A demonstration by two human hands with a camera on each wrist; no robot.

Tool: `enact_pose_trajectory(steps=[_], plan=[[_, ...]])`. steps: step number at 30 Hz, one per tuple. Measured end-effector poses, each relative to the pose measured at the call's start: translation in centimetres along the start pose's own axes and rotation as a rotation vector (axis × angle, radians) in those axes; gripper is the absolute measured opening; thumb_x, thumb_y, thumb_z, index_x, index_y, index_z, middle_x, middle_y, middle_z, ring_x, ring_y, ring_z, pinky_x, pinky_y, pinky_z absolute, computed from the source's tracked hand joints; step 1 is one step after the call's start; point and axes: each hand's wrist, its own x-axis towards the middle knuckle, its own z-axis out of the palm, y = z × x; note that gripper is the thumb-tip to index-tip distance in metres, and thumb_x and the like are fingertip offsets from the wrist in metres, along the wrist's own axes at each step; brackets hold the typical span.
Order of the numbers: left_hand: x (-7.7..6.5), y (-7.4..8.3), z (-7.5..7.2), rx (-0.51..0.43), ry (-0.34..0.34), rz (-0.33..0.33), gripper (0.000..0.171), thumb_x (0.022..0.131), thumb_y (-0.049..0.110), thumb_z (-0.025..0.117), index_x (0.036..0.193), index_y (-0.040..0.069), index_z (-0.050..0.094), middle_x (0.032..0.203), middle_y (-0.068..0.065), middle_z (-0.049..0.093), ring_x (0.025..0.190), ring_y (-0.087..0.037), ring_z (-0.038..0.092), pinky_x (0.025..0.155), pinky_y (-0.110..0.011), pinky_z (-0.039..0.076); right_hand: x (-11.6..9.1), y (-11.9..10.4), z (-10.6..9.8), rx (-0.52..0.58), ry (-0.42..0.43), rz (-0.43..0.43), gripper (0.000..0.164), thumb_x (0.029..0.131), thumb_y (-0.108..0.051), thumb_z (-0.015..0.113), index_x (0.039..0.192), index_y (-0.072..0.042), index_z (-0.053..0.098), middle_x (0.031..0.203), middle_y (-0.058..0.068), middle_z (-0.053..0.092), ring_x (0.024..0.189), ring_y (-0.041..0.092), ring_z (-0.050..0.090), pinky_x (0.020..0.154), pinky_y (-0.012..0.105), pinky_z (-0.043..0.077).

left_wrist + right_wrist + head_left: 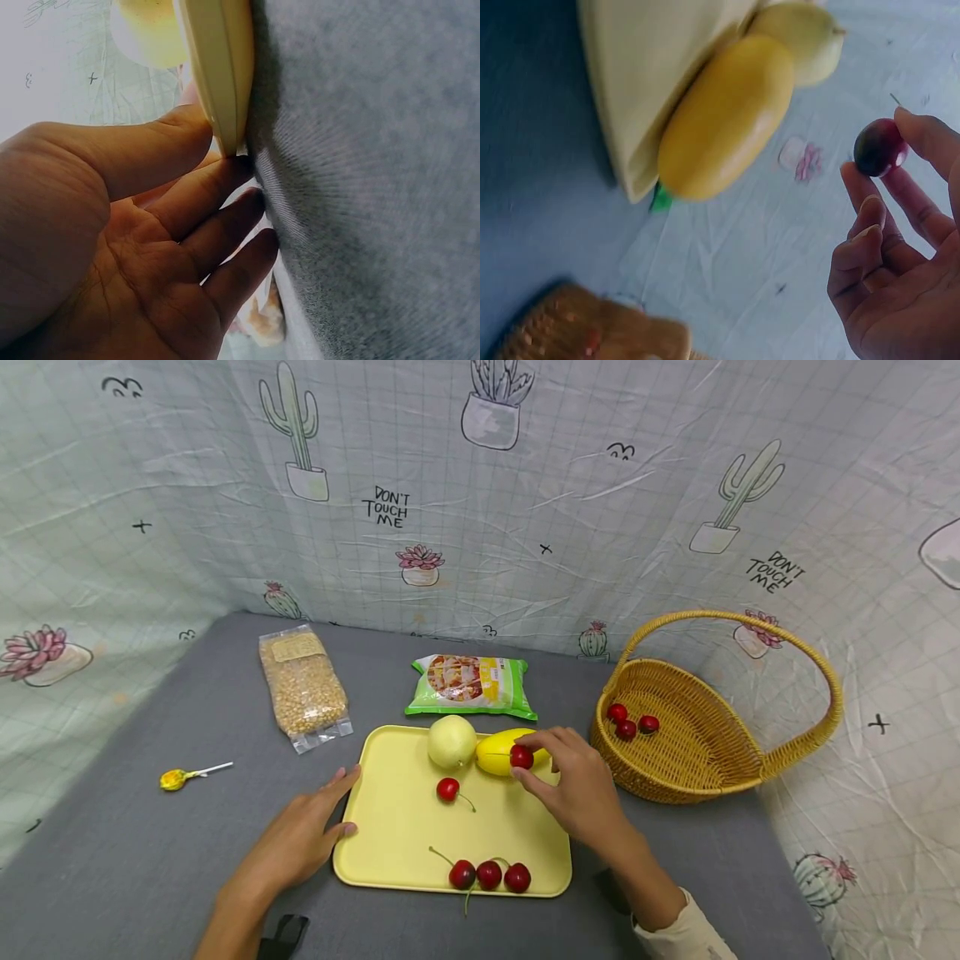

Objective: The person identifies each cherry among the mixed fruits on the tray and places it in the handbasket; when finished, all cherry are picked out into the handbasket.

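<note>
Above the yellow fruit (495, 753), my right hand (581, 789) pinches a dark red cherry (879, 148) between thumb and fingertips, its thin stem sticking out. My left hand (296, 835) rests at the left edge of the pale yellow tray (397, 835), thumb and fingers spread along the rim. In the left wrist view its fingers extend down to the grey cloth beside the tray. A round pale green fruit (452, 742) sits at the tray's back. One cherry (447, 789) lies near the middle; three more, including this cherry (489, 875), line the front edge.
A wicker basket (690, 789) with a tall handle stands right of the tray, holding three red cherries (626, 729). Behind the tray lies a green snack packet (471, 685). A bag of yellow grains (303, 685) and a yellow-wrapped lollipop (174, 779) lie to the left.
</note>
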Motion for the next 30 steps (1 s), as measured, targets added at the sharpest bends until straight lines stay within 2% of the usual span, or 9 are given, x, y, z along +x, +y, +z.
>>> enact_pose_trajectory(steps=[5,14,21,30], plan=[[0.0,0.0,0.0,-0.001,0.004,0.002,0.074,0.092,0.009,0.081,0.158,0.0,0.048,0.152,-0.033,0.055,0.135,-0.05,0.061,0.107,-0.064,0.051,0.1,1.7,-1.4,-0.001,0.059,0.031,0.034,0.087,-0.025,0.091,0.118,-0.019,0.077,0.106,-0.001,0.074,0.074,0.013,0.052,0.063,0.026,0.045],[0.0,0.0,0.0,0.003,-0.008,-0.008,0.075,0.092,0.01,0.081,0.159,0.0,0.047,0.153,-0.033,0.054,0.135,-0.051,0.06,0.106,-0.065,0.052,0.3,5.7,-3.1,-0.001,0.174,0.08,0.034,0.087,-0.018,0.089,0.118,-0.012,0.077,0.102,0.005,0.074,0.071,0.019,0.051,0.062,0.026,0.04],[-0.1,0.0,0.1,0.008,0.009,0.005,0.074,0.092,0.009,0.081,0.157,0.0,0.049,0.151,-0.033,0.056,0.133,-0.051,0.062,0.106,-0.064,0.052,0.2,8.9,-4.0,0.02,0.23,0.173,0.035,0.09,-0.015,0.087,0.122,-0.007,0.074,0.106,0.012,0.074,0.076,0.026,0.058,0.066,0.02,0.042],[-0.1,-0.1,0.2,-0.003,0.021,0.02,0.074,0.091,0.007,0.081,0.157,-0.001,0.049,0.151,-0.033,0.056,0.136,-0.049,0.061,0.107,-0.064,0.051,0.2,12.8,-4.4,0.003,0.342,0.239,0.032,0.09,-0.015,0.087,0.12,-0.009,0.077,0.105,0.013,0.076,0.073,0.027,0.061,0.065,0.016,0.039]])
